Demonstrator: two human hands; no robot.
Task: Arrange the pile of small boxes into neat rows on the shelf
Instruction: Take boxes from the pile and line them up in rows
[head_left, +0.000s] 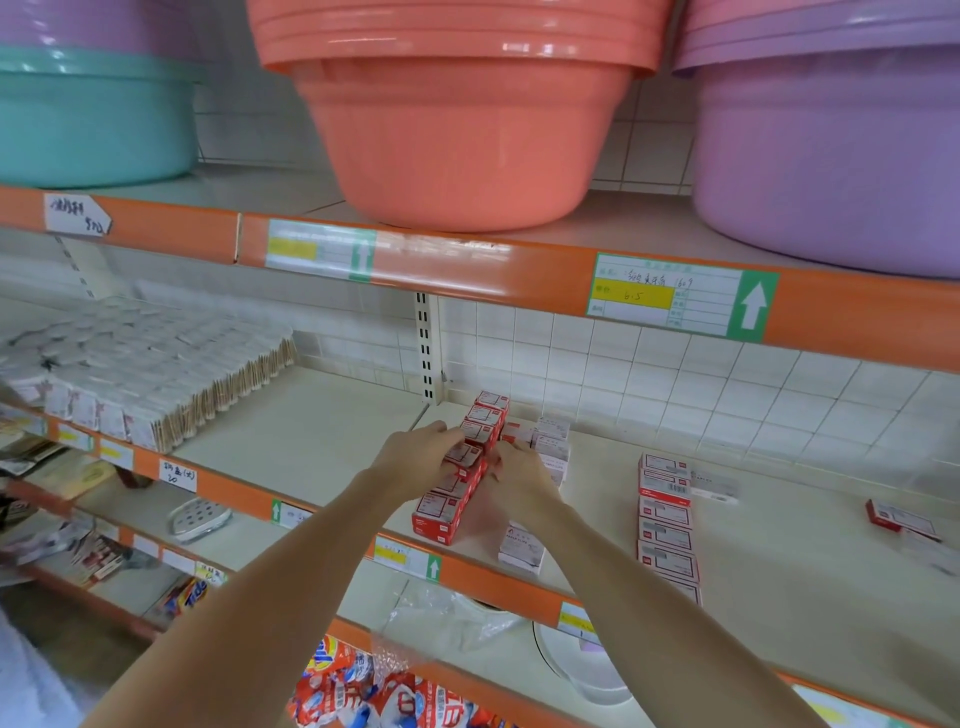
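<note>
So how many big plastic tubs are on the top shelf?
3 stacks show: a teal tub at the left with a purple one on it, an orange stack in the middle, a purple stack at the right. Nested tubs inside can't be counted.

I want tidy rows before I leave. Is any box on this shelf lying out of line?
Yes. A red box lies alone and askew at the far right of the shelf, apart from the rows. Both the left hand and the right hand are at the left row, far from it.
</note>
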